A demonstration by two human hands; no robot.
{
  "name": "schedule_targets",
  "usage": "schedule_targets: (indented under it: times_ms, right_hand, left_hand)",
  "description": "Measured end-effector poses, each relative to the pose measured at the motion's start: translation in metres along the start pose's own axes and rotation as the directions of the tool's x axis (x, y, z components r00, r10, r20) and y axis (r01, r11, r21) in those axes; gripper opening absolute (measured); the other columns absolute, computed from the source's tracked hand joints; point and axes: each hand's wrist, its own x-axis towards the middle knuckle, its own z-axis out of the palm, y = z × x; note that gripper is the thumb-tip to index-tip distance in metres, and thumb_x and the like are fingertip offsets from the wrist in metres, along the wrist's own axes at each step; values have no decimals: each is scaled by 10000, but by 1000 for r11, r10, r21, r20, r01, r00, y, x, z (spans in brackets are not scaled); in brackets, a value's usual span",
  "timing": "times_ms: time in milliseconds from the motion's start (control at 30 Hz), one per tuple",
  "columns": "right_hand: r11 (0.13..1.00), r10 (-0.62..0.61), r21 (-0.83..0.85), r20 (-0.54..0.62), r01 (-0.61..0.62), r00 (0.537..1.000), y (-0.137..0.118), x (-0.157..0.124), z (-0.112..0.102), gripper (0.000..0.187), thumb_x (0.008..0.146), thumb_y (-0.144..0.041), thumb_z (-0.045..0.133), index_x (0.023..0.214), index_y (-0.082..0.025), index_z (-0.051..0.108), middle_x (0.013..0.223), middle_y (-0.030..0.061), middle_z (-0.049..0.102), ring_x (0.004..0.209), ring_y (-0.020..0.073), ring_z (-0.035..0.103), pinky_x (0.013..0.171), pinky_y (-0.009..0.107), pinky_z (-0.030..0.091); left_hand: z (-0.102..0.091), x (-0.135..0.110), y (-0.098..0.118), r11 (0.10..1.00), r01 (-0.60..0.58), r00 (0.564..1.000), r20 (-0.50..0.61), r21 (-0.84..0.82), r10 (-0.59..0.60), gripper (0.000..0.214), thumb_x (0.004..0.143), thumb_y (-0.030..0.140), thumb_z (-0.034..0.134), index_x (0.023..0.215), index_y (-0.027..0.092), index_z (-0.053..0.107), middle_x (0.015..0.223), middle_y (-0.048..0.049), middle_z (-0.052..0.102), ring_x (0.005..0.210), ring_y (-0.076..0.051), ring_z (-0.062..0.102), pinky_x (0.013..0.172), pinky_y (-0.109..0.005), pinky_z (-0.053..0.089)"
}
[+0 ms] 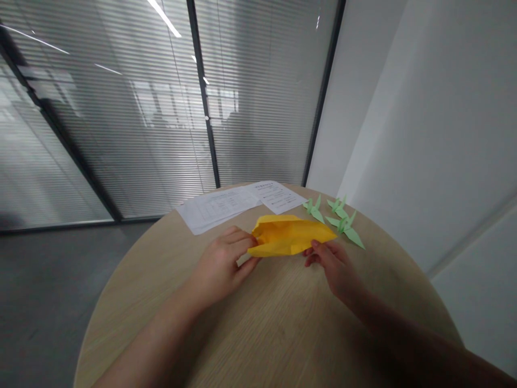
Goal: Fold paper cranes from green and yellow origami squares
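Between my two hands is a piece of folded yellow paper (288,235), held a little above the table. Its left end gapes like a pocket, while the right end narrows to a point. My left hand (226,258) grips the wide end, thumb below and fingers partly hidden at the opening. With thumb and fingers, my right hand (333,264) pinches the lower edge near the pointed end. Just beyond that tip lie three green paper cranes: one at the left (314,209), one at the back (337,206) and one nearer me (346,226).
Printed white sheets (226,205) lie overlapping at the far side of the round wooden table (258,323). Behind the table stands a glass partition with blinds (262,108). A white wall (436,134) rises on the right.
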Motion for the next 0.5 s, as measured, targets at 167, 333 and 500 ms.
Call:
schedule_targets:
  times_ms: [167,333,500]
  right_hand:
    - [994,92,-83,209,-76,974,-19,3,6,571,894,-687,600,616,-189,640,664,58,656,594,162,601,567,293,499]
    - [931,-209,-271,149,243,967,-26,-1,1,214,908,-422,667,842,-223,712,733,33,652,650,168,610,602,288,497]
    - [774,-400,-390,310,499,862,-29,-8,5,309,896,-187,625,1170,-272,739,1091,83,729,764,177,645,703,317,537]
  left_hand:
    - [1,0,3,997,-40,998,56,59,37,118,981,201,591,967,202,709,903,-64,726,887,-219,652,808,-362,525]
    - [3,1,8,995,-74,991,117,63,67,163,977,162,583,883,210,708,873,-54,711,865,-212,634,793,-348,516]
    - [14,0,12,995,-91,971,227,51,77,180,945,110,603,872,212,731,937,-63,723,917,-222,645,821,-350,530]
